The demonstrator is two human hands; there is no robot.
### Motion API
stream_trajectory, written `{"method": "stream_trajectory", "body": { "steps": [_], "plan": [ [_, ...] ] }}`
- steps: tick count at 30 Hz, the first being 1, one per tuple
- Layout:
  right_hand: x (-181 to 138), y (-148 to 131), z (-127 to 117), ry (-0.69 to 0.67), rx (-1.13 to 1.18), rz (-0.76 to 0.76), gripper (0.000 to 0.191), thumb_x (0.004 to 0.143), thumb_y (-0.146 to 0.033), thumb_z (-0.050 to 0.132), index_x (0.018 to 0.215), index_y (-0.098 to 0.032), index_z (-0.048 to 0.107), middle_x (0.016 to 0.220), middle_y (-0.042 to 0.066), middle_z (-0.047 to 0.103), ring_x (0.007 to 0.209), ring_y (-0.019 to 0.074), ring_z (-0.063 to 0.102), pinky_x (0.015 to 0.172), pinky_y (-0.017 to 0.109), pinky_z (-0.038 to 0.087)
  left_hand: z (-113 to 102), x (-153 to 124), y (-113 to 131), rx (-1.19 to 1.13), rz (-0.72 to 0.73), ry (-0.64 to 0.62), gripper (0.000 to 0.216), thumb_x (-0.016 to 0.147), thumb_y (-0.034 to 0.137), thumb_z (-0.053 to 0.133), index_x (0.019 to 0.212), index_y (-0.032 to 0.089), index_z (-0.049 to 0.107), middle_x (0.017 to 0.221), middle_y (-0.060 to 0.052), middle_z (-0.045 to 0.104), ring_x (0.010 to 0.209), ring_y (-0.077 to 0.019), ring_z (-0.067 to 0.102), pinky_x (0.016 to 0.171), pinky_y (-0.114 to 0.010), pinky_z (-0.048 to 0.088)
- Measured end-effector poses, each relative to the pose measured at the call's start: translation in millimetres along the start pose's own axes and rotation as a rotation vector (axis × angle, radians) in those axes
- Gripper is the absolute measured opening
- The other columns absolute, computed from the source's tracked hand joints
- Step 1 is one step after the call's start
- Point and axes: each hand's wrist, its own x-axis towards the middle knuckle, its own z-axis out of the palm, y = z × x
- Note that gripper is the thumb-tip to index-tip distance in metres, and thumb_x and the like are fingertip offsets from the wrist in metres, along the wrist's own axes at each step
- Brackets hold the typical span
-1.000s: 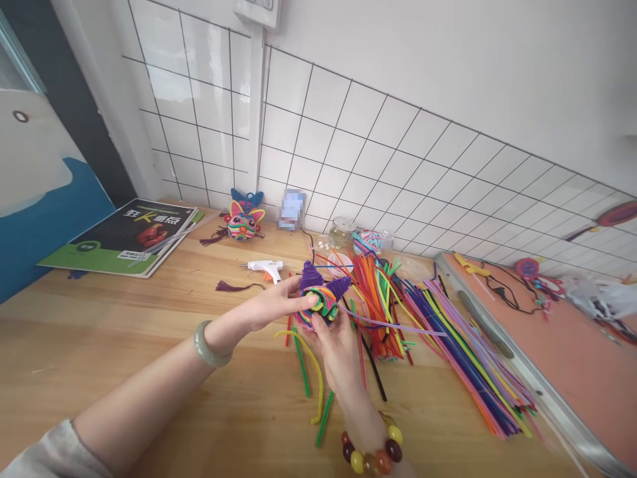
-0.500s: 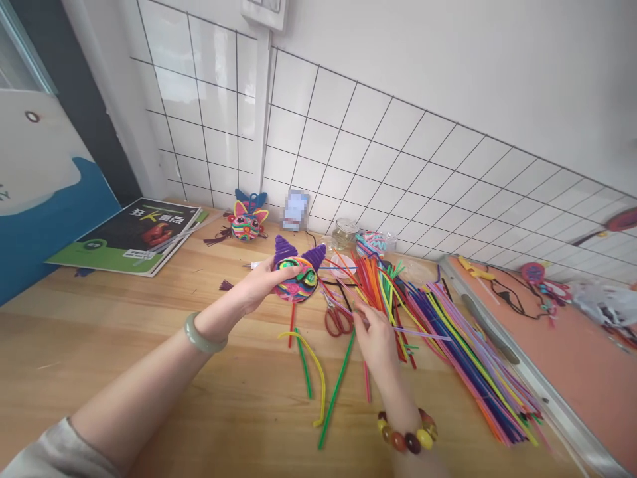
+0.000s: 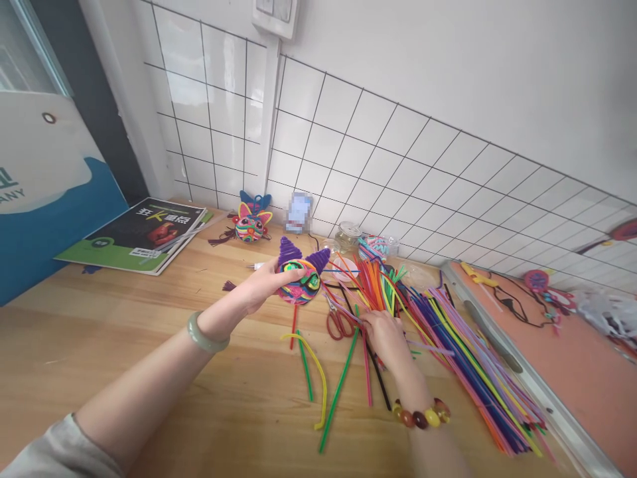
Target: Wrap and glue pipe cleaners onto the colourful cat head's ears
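Head view, worktop (image 3: 99,345) seen from above. The left hand (image 3: 266,287) is closed on a pipe-cleaner cat face (image 3: 300,282) with purple ears, thumb across its front, holding it upright and clear of the wood at 12 o'clock from the loose stems. The right hand (image 3: 385,332) lies palm down at 4 o'clock from the cat face, fingers curled among the near ends of the stem pile (image 3: 458,338) and just beside the red scissors (image 3: 340,322). A lilac stem (image 3: 430,346) runs out from under this hand toward 3 o'clock; whether the fingers pinch it cannot be told. A green stem (image 3: 338,385) and a bent yellow stem (image 3: 317,372) lie loose at 6 o'clock from the cat face.

Judged step: choosing a stem from the pile while the piece is held ready. Drawing one out would call for a fine pinch on a single strand, since the stems lie crossed and touching.

Farther off: a second cat face (image 3: 250,224) against the tiles at 11 o'clock, a book (image 3: 144,236) at 9 o'clock, a jar (image 3: 347,234) at 1 o'clock, a tray (image 3: 572,372) at 3 o'clock.
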Motion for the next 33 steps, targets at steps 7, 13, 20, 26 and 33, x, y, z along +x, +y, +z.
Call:
{"method": "stream_trajectory", "body": {
  "steps": [7, 13, 20, 26, 33],
  "plan": [
    [-3, 26, -17, 0.023, -0.039, 0.052, 0.029, 0.082, -0.014, 0.043, 0.095, -0.023, 0.067, 0.089, 0.007, 0.068, 0.086, 0.0226, 0.056, 0.073, 0.032, 0.037, -1, 1, -1, -0.001, 0.018, -0.003, 0.048, 0.067, 0.04, 0.068, 0.105, 0.012, 0.058, 0.104, -0.012, 0.065, 0.091, -0.024, 0.062, 0.083, -0.037, 0.047],
    [-3, 7, -9, 0.163, 0.035, 0.049, 0.031, 0.079, -0.008, 0.042, 0.094, -0.017, 0.067, 0.099, 0.012, 0.064, 0.095, 0.0259, 0.052, 0.08, 0.037, 0.038, 2, 2, -2, 0.017, -0.008, -0.007, 0.047, 0.067, 0.04, 0.068, 0.104, 0.013, 0.059, 0.102, -0.011, 0.066, 0.09, -0.0231, 0.062, 0.08, -0.035, 0.049],
    [25, -31, 18, 0.064, 0.149, 0.015, 0.028, 0.08, -0.013, 0.045, 0.097, -0.017, 0.066, 0.096, 0.01, 0.068, 0.086, 0.0207, 0.061, 0.078, 0.03, 0.044, 3, 2, -5, 0.022, -0.009, -0.066, 0.045, 0.067, 0.037, 0.068, 0.103, 0.012, 0.058, 0.101, -0.01, 0.066, 0.089, -0.0215, 0.062, 0.078, -0.031, 0.049],
    [34, -17, 15, 0.037, 0.281, 0.055, 0.028, 0.082, -0.018, 0.041, 0.091, -0.02, 0.068, 0.089, 0.007, 0.07, 0.082, 0.0187, 0.065, 0.074, 0.029, 0.047, 2, 1, -8, 0.004, -0.004, -0.088, 0.044, 0.067, 0.036, 0.069, 0.103, 0.013, 0.057, 0.1, -0.01, 0.065, 0.087, -0.0216, 0.063, 0.078, -0.034, 0.049],
    [5, 24, -46, 0.168, 0.504, 0.22, 0.031, 0.083, -0.036, 0.042, 0.092, -0.014, 0.062, 0.086, 0.01, 0.068, 0.076, 0.0209, 0.064, 0.071, 0.033, 0.05, 3, 1, -11, -0.056, -0.029, -0.103, 0.043, 0.066, 0.032, 0.07, 0.104, 0.015, 0.057, 0.101, -0.008, 0.065, 0.087, -0.0197, 0.063, 0.079, -0.032, 0.049]
  ]
}}
